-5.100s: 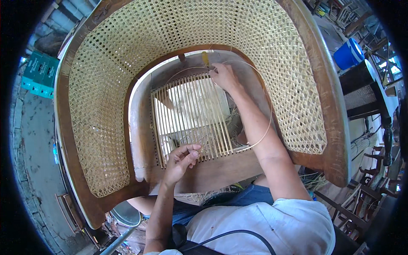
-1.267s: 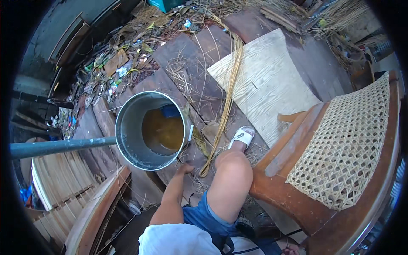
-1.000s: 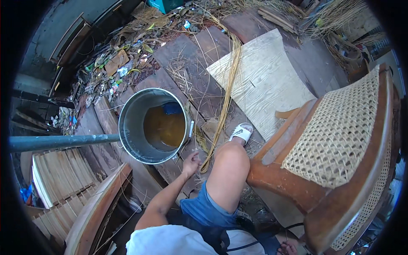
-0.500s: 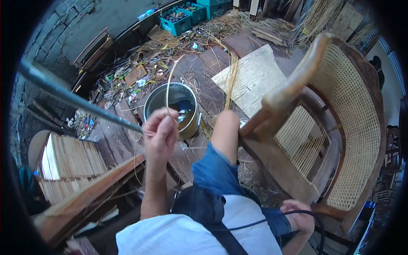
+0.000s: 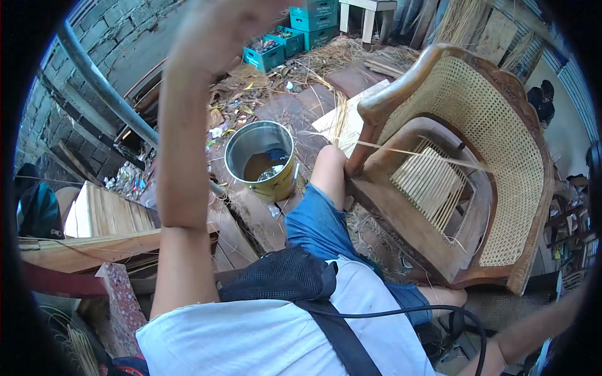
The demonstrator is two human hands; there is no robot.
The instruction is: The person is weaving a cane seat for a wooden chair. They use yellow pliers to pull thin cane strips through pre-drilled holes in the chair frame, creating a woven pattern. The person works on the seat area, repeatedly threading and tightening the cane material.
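Note:
My left hand [image 5: 241, 15] is raised at the top edge, smeared by motion and partly cut off; its fingers cannot be made out. My right forearm [image 5: 533, 332] stretches out to the right, its hand lost past the dark rim. Beside my knee stands a wooden armchair [image 5: 407, 219] with a woven cane back [image 5: 464, 106]. Parallel cane strands [image 5: 433, 185] span part of its seat opening. A blurred pale cane strip [image 5: 420, 153] crosses above the seat; what holds it cannot be seen. A bucket [image 5: 279, 188] of dark liquid stands left of my knee.
A metal pole [image 5: 103, 88] slants along the left. Litter and straw cover the far floor, near green crates [image 5: 316, 39] and a small white table [image 5: 369, 5]. A cane bundle [image 5: 340, 116] lies by a pale board [image 5: 323, 122]. A black cable [image 5: 401, 311] crosses my lap.
My left hand has swung up from above the bucket to the top edge, no longer showing its cane strand. My right hand has left my thigh, moving out to the right. The view has shifted.

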